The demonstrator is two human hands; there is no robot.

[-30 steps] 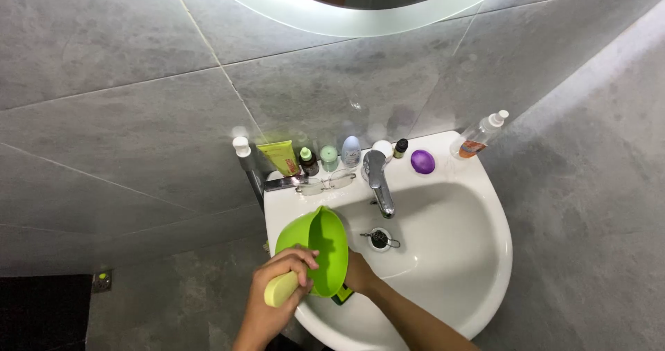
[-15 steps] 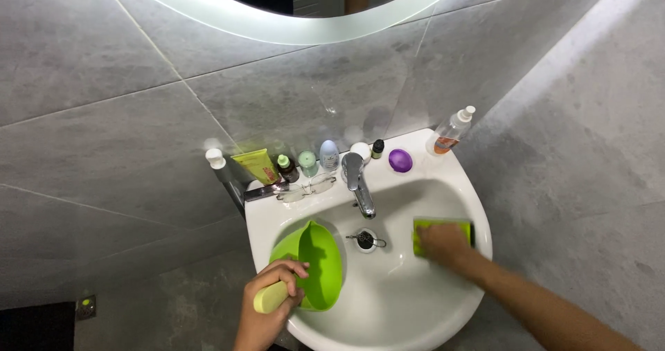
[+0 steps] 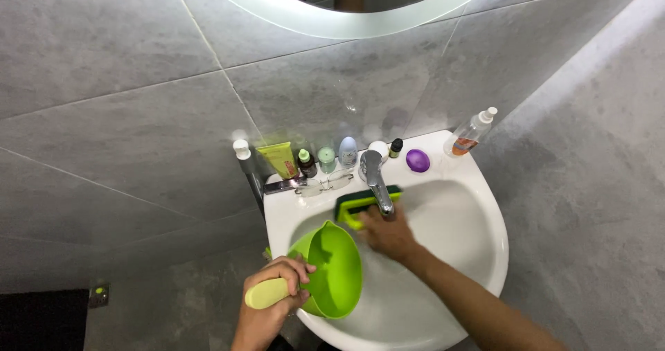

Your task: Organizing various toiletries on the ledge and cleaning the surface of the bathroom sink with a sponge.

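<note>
nearest, the left hand (image 3: 271,297) is clenched around the pale handle of a green plastic jug (image 3: 332,268), fingers wrapped over the top of the grip. the jug hangs over the near-left rim of the white basin (image 3: 478,254), its open mouth tipped toward the bowl. it looks like a light, stiff, thin-walled thing, probably slick when wet, and i judge the handle the only sure place to take it; whether any water is in it cannot be made out.

just beyond and to the right of that hand, the right hand (image 3: 389,235) reaches into the bowl with fingers curled onto a sponge (image 3: 360,202), green with a dark scouring face. the sponge is pressed against the back wall of the basin, right at the foot of the chrome tap (image 3: 375,178). it should be soft and squashy, easy to pinch by its long edges, and likely soapy.

past both hands, along the back ledge, stand a green tube (image 3: 279,159), small bottles, a pair of glasses (image 3: 325,183), a purple round thing (image 3: 417,160) and, far right, a clear pump bottle (image 3: 472,132). above them the grey tiled wall and the lit edge of a mirror (image 3: 332,19).
</note>
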